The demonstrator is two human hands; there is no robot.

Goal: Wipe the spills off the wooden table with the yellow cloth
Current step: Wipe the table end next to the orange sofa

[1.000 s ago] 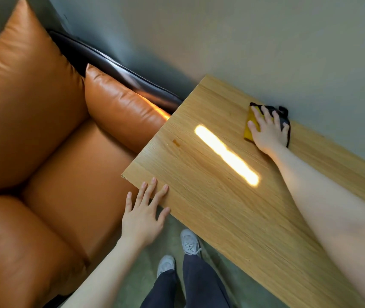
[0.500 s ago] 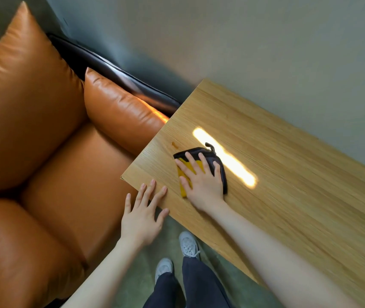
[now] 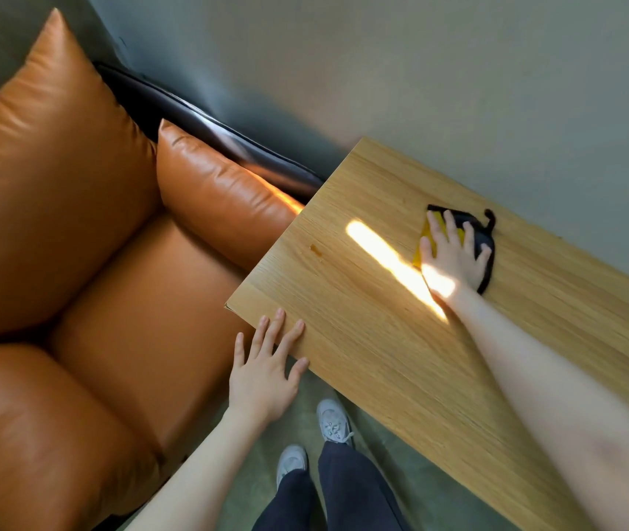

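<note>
While our left hand (image 3: 263, 371) rests with straight fingers (image 3: 280, 327) on the near corner of the wooden worktop (image 3: 401, 377), steadying us at the edge beside the orange leather armchair (image 3: 94, 262), our right hand (image 3: 454, 254) has swept the yellow cloth (image 3: 429, 233) away from that corner and back toward the wall side of the surface. Half a second earlier the cloth lay under the palm just beside the small amber spill (image 3: 316, 251) near the worktop's left edge; now it sits well apart from that mark, beyond the bright strip of sunlight (image 3: 385, 254) that crosses the wood and falls on our wrist. Our right fingers are spread flat and pressing down on the cloth, not curled round it; its dark backing (image 3: 483, 243) shows at the far side and a loop of it pokes out past the fingertips. The left hand has hardly shifted across the three views. We judge that the wiping runs in long back-and-forth strokes, and that this stroke passed close to the spill without taking it: the amber smear is still on the wood, seemingly no smaller. By our reading the job is not finished, and a return pass will need to be steered further left so the cloth actually covers the mark. Our grey shoes (image 3: 330, 419) stand on the green floor below.
</note>
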